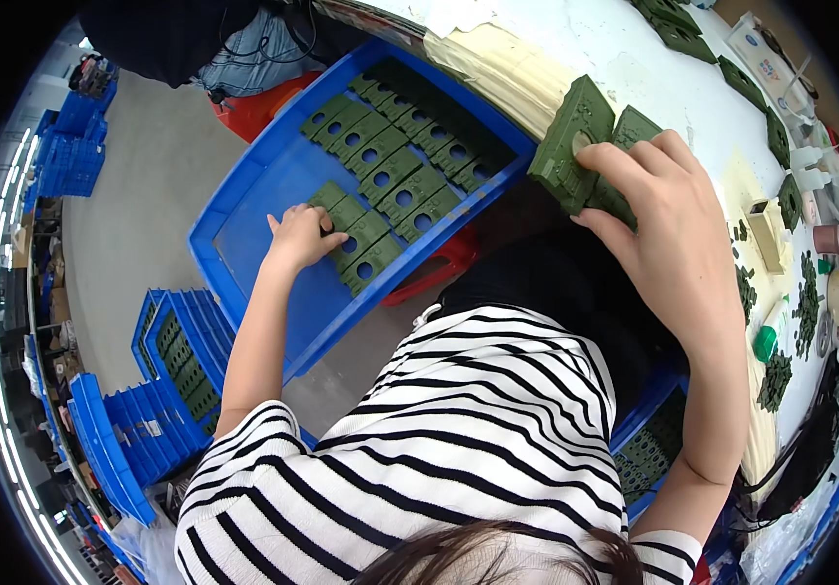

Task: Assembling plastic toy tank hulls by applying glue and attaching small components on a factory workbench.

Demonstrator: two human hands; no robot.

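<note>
My right hand (659, 195) is raised beside the white table, its thumb and fingers closed on dark green moulded plastic parts (572, 122). A second green plate (632, 129) shows behind the front one, partly covered by my fingers. To the left, my left hand (300, 237) reaches over a blue plastic tray (244, 210). Its thumb and index finger pinch at a green part (363, 230) with a round hole, at the end of the nearest row. The other fingers hang slightly apart. Rows of similar green parts (380, 175) lie side by side in the tray.
A red stool (254, 112) stands beyond the tray, with a seated person's jeans (259, 54) near it. Stacked blue crates (146, 429) stand at lower left. Along the table (527, 39) lie more green plates, small green pieces (776, 380) and a green-capped bottle (766, 341).
</note>
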